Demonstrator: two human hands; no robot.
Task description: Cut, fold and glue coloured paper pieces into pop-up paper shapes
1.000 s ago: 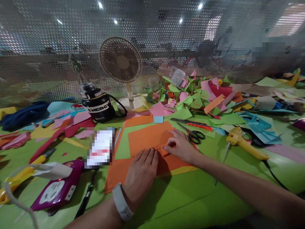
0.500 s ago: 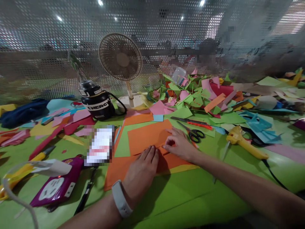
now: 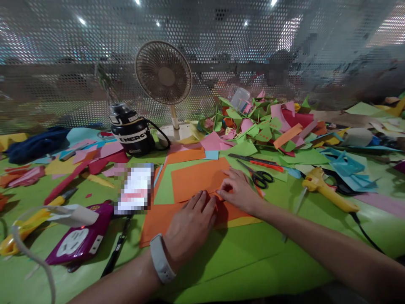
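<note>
"Orange paper [image 3: 199, 179]: lying where?"

"Flat on the green table [image 3: 284, 274], over a green sheet [image 3: 163, 188]."

"And the left hand [image 3: 193, 219]?"

"Resting palm-down at the paper's near edge, fingers outstretched and together."

"And the right hand [image 3: 238, 192]?"

"Narrow, thumb close to forefinger by the same edge; cannot tell whether pinching."

"On the table?"

"Bears scissors [image 3: 261, 179] just right, a glue gun [image 3: 329, 192] farther right, heaped scraps [image 3: 262, 122] behind."

"And farther back?"

"Shows a fan [image 3: 166, 76] and bottle [image 3: 134, 139] before a perforated screen [image 3: 221, 42], with bright lights [image 3: 81, 21]."

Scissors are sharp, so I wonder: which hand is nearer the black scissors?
Right. The right hand is close beside the scissors; the left hand is farther left, on orange paper.
</note>
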